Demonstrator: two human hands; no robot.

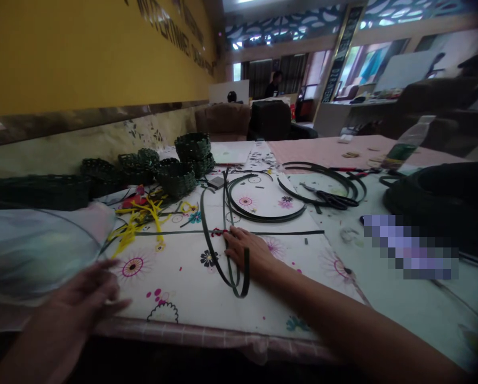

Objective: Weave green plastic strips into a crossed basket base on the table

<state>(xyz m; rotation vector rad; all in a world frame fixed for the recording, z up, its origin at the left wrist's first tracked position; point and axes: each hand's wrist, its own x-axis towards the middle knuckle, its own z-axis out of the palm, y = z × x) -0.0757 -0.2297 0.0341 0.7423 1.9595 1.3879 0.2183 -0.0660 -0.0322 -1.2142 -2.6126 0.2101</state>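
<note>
Flat dark green weaving strips (287, 232) cross on a flower-patterned tablecloth, with a bit of red tie (217, 232) at the crossing. My right hand (247, 252) reaches in from the right, its bent fingers holding the strips against the table there. One strip loops (212, 250) towards me and its end stands up beside my wrist. Low at the left, my left hand (90, 298) hovers by the table edge, somewhat blurred, thumb and fingers apart with nothing visible between them. Just beyond it lie yellow ties (153, 210) and a whitish plastic bag (42, 245).
Several woven dark green baskets (176, 177) stand along the wall. Coiled strips (263, 217) lie further back, with scissors (331, 199) to their right. A plastic bottle (409, 144) and a large black object (443, 197) occupy the right side. People sit in the background.
</note>
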